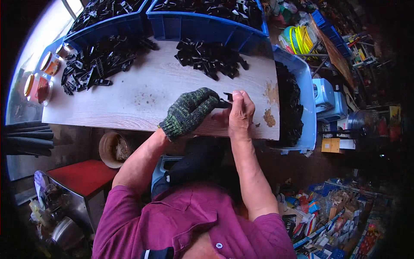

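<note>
My left hand (189, 111), in a dark green and black knitted glove, is closed on a small black plastic part near the table's front edge. Bare and close beside it, my right hand (241, 113) pinches a small black plastic piece (228, 96) between thumb and fingers. The two hands nearly meet, and the fingers hide how the pieces fit against each other. Beyond them on the pale wood-grain table (133, 97) lies a heap of short black parts (211, 58). A second heap, of longer black parts (97, 64), is at the far left.
Two blue crates (207, 26) full of black parts stand along the table's far side. Lidded jars (51, 64) line the left edge. A pale blue tub (307, 103) of black pieces adjoins the right edge. Below left is a red-topped cabinet (84, 175); clutter (327, 211) covers the lower right.
</note>
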{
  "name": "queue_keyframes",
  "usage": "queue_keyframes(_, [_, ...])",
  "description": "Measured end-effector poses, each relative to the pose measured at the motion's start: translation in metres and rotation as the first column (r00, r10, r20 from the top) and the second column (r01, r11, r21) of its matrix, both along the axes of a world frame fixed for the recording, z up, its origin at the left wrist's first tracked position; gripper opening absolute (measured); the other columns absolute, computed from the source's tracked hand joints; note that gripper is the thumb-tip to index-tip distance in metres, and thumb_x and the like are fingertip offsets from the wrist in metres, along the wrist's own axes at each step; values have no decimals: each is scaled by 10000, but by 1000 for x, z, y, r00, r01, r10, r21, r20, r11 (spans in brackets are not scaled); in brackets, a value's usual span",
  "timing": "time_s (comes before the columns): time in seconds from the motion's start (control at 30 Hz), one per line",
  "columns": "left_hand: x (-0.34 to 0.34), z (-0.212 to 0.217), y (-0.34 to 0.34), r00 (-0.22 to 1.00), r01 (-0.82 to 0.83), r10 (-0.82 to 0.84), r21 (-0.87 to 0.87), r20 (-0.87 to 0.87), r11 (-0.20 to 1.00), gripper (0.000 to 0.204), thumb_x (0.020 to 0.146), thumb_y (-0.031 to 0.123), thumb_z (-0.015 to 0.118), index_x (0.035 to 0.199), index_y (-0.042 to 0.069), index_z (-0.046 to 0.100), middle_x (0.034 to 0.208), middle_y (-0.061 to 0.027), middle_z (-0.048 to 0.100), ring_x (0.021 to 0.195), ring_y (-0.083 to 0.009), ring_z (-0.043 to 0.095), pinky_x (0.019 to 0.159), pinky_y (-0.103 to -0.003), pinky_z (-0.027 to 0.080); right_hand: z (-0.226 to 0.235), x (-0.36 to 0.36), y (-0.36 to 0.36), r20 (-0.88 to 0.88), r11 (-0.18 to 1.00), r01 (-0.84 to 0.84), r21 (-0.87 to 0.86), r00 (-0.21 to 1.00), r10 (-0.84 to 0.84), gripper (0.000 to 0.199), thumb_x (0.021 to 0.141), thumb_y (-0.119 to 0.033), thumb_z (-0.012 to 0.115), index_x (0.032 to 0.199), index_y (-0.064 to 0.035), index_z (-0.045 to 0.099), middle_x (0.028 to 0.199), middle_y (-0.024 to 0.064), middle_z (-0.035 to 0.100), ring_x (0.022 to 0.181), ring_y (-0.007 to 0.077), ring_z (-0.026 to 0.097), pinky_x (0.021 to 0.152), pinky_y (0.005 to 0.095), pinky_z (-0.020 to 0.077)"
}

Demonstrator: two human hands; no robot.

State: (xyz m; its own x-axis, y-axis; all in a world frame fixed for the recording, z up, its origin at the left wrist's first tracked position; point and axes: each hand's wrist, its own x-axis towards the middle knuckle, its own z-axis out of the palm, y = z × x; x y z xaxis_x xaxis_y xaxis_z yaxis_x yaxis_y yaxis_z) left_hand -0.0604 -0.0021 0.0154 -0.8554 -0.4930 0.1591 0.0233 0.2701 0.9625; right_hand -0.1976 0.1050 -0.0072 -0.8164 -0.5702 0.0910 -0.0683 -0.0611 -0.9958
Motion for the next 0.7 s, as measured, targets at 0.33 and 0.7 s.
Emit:
queue_keyframes(0.33, [-23, 0, 24, 982, -175, 149, 272, 113, 946, 291, 974, 203, 564, 1216, 45, 601, 1009, -176, 679, 922, -335, 667, 807, -396, 509, -6, -1, 2, -247, 1000, 1, -12, 969, -4, 258, 955, -188, 561, 748, -44, 508, 641, -41, 415, 625, 66, 379, 551, 266, 348])
queue_keyframes(0.7, [-38, -22, 41, 957, -224, 225, 28, -181, 974, 406, 989, 213, 560, 1350, 40, 488, 877, -64, 663, 809, -147, 612, 759, -317, 495, 3, -7, 5, -61, 998, 58, -19, 996, -59, 241, 941, -183, 544, 732, -67, 514, 651, -29, 451, 644, 71, 421, 577, 265, 380])
